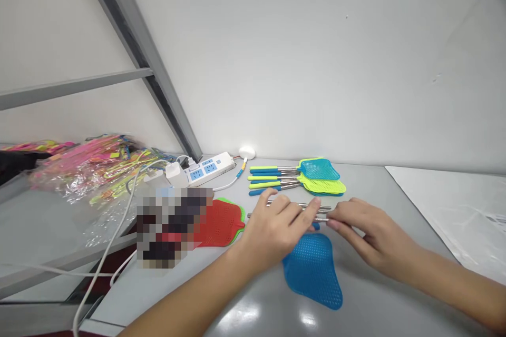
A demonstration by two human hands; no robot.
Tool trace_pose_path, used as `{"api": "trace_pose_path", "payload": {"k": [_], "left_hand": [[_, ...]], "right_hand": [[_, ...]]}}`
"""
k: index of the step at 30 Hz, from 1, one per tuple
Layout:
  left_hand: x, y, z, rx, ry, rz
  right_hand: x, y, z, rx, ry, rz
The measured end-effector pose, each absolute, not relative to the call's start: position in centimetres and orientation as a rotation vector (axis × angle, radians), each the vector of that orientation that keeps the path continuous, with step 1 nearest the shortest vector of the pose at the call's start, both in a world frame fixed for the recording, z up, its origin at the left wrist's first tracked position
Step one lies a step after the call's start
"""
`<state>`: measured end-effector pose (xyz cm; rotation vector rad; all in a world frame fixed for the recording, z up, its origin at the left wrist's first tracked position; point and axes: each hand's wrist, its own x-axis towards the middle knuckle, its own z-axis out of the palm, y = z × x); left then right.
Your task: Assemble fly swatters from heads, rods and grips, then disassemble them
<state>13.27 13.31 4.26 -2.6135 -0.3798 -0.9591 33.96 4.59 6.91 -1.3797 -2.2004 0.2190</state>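
Observation:
My left hand (276,221) curls closed over several thin metal rods, its index finger pressing near their right ends; what lies under the palm is hidden. With thumb and fingers, my right hand (366,229) pinches the right end of one metal rod (322,218). Just below the left hand lies a blue fly swatter head (314,268), its upper part covered by the hand. To the left, a red fly swatter head (223,224) rests over a green one. Farther back, several fly swatters with yellow-green heads (324,186) and blue heads (320,169) are stacked, handles pointing left.
A white power strip (221,163) with plugs and cables stands at the back left. Plastic-wrapped colourful items (103,163) pile up on the far left beside a metal frame (158,84). A white sheet or bag (454,200) lies at right. Part of the left is pixelated.

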Motion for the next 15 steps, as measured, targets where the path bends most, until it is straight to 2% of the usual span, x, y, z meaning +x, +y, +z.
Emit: {"api": "trace_pose_path", "payload": {"k": [4, 15], "left_hand": [[12.6, 15.4, 4.3, -2.624, -0.526, -0.898], [12.4, 19.1, 1.9, -2.814, -0.921, -0.379]], "right_hand": [[36.9, 5.5, 5.8, -1.483, -2.034, 0.242], [40.5, 8.4, -0.4, -1.682, -1.744, 0.516]]}}
